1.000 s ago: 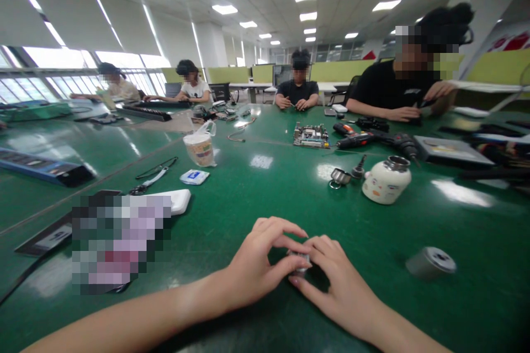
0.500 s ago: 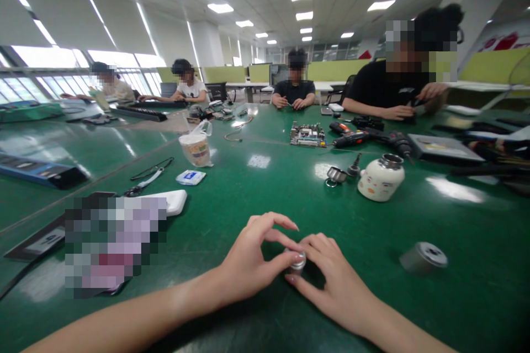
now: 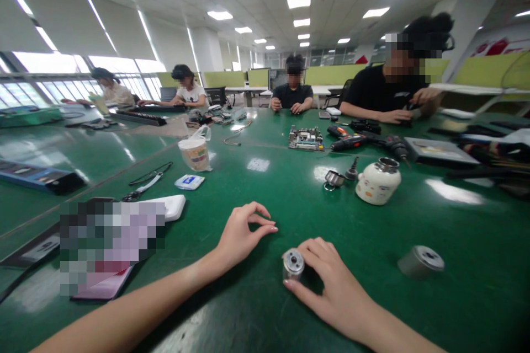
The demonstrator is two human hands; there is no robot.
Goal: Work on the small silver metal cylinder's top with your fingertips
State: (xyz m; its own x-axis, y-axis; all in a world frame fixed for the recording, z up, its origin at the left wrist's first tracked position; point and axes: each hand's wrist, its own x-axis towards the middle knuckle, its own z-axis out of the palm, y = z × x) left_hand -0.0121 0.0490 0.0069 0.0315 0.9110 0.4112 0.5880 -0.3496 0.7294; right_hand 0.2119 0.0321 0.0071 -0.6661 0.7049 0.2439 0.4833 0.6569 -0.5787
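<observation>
A small silvery metal cylinder (image 3: 293, 266) stands upright on the green table, with a round hole in the middle of its top. My right hand (image 3: 331, 281) grips it from the right, thumb in front and fingers behind. Up and to the left of it, my left hand (image 3: 244, 231) hovers with bent fingers and a gap above the thumb; nothing shows between them. Farther right stands a second metal cylinder (image 3: 421, 262), similar in shape, touched by neither hand.
Beyond my hands are a white jar (image 3: 377, 183), its metal lid (image 3: 333, 178), a circuit board (image 3: 306, 139) and power drills (image 3: 351, 140). A bagged cup (image 3: 194, 154), a small packet (image 3: 189, 182) and a pink item (image 3: 103, 284) lie left. Several people sit around the table.
My left hand has come off the top of the cylinder and moved left and away, uncovering its top face. My right hand still holds the cylinder in place.
</observation>
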